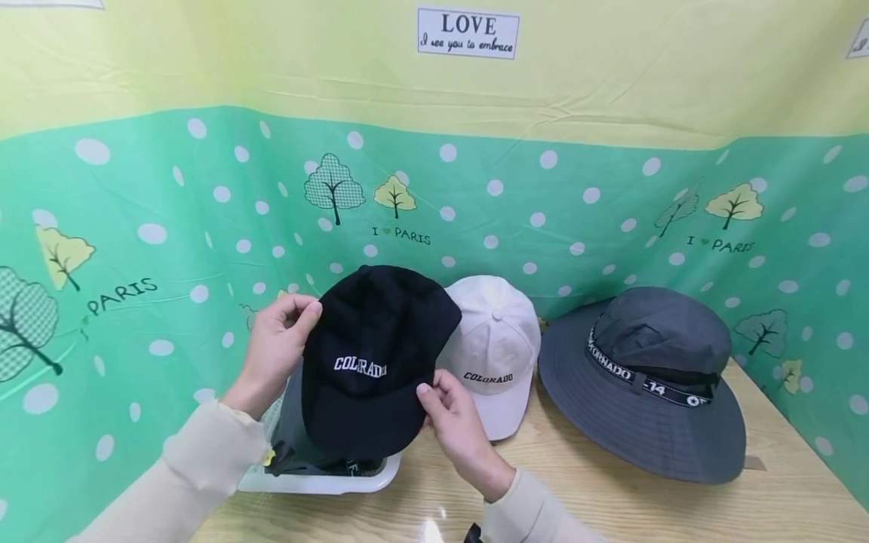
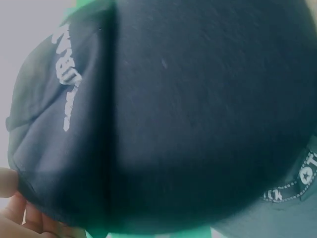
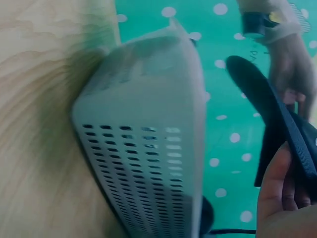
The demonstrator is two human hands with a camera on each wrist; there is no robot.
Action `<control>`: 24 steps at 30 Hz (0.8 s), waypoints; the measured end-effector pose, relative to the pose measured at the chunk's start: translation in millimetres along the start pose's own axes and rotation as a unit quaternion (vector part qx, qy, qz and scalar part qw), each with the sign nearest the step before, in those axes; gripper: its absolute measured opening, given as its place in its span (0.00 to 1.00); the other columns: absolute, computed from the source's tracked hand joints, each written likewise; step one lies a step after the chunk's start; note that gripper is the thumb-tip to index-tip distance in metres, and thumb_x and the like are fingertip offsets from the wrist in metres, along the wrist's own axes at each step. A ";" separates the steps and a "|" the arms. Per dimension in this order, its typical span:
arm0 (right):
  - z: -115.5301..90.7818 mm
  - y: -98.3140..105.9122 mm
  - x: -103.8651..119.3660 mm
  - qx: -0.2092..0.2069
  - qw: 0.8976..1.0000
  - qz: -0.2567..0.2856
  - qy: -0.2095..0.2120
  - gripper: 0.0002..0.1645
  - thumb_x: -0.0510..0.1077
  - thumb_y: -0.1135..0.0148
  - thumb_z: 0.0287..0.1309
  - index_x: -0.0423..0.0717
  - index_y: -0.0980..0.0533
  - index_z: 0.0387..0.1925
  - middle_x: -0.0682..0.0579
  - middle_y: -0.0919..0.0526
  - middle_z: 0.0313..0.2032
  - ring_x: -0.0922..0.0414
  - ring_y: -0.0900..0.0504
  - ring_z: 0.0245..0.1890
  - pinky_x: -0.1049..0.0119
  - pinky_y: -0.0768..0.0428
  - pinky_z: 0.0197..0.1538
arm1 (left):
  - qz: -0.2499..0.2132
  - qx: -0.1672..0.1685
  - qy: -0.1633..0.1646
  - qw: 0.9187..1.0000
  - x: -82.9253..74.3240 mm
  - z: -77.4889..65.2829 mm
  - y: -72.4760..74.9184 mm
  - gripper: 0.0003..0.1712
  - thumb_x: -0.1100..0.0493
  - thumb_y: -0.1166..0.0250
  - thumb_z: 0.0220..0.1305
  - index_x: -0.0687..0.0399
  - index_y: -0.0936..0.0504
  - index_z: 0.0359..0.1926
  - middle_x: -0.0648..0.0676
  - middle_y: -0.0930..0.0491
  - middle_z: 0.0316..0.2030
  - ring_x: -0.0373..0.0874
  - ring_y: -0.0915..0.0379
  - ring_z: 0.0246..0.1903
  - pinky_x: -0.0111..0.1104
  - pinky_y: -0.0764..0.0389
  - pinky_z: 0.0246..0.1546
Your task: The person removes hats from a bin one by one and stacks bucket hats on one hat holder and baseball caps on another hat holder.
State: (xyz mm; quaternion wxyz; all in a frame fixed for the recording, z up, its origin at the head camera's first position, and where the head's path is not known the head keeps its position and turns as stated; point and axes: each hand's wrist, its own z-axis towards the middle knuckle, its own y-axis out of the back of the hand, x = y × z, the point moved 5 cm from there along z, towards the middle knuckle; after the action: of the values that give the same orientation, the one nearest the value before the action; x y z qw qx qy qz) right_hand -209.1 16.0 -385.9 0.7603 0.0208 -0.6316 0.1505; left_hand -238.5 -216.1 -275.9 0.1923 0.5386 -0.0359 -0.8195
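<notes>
A black baseball cap with white COLORADO lettering is held up between both hands, its brim pointing down toward the person. The left hand pinches the edge of the crown at its left side, thumb on the outside. At the cap's lower right, the right hand grips the edge near the brim between thumb and fingers. In the left wrist view the brim of the black cap fills most of the picture. Below the cap a white basket is partly covered by it, with a dark grey hat inside.
A white COLORADO cap stands on the wooden table, just behind the right hand. To its right sits a wide-brimmed dark grey hat with a lettered band. A green and yellow patterned curtain hangs behind everything.
</notes>
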 end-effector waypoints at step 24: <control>5.3 62.9 50.6 0.033 0.991 0.129 0.033 0.06 0.39 0.52 0.71 0.47 0.30 0.35 0.58 0.23 0.29 0.63 0.23 0.31 0.70 0.24 0.36 | -0.152 0.178 0.093 0.968 25.8 -34.9 -51.2 0.10 0.63 0.46 0.70 0.69 0.31 0.42 0.53 0.29 0.32 0.41 0.29 0.31 0.31 0.24 0.34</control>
State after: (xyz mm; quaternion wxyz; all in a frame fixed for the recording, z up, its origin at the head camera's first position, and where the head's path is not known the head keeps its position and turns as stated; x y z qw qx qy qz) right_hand -222.3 85.1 -345.9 0.7539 -0.0410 -0.5983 0.2683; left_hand -230.3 -172.8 -326.5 -0.0309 0.6375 -0.0810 -0.7656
